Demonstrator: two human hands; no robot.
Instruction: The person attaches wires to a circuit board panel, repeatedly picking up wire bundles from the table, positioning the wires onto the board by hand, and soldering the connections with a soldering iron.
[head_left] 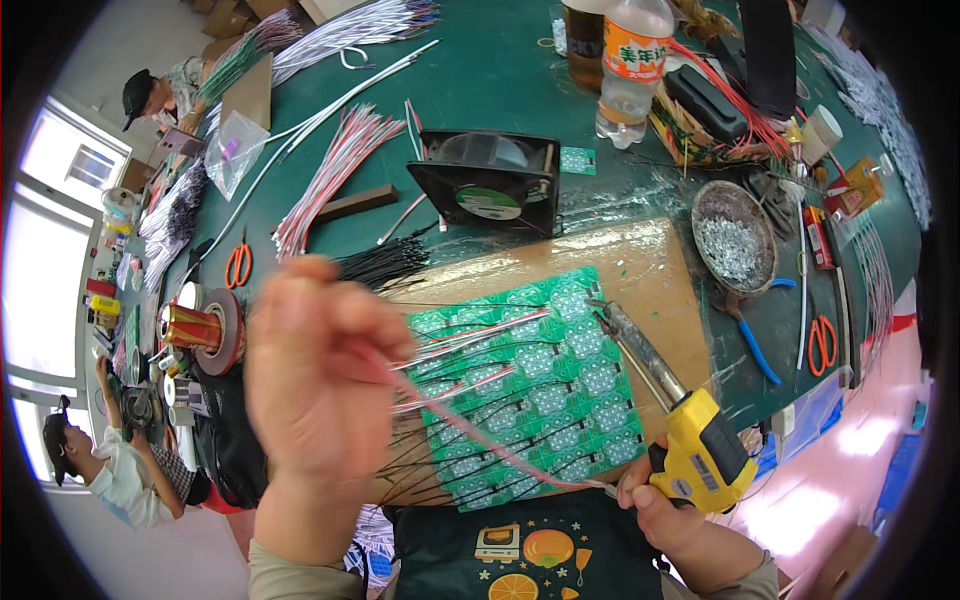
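Observation:
My left hand [320, 380] is raised over the left part of the board, blurred, its fingers closed on a red-and-white wire [470, 432]. That wire sags across to my right hand [670, 510], whose fingertips are at its far end. My right hand also grips a yellow soldering iron [705, 450], its tip pointing up and left over the circuit board panel's right edge. The green circuit board panel [545, 400] lies on a brown board [655, 270]. Black wires and several red-and-white wires run from its pads to the left.
A black fan [487, 180] stands behind the panel. To the right are a round dish of metal bits [735, 238], blue-handled pliers [758, 350] and orange-handled scissors [821, 345]. Bottles [634, 70] stand far back. Wire bundles [340, 170] and a solder spool [222, 332] lie left. Two people sit farther left.

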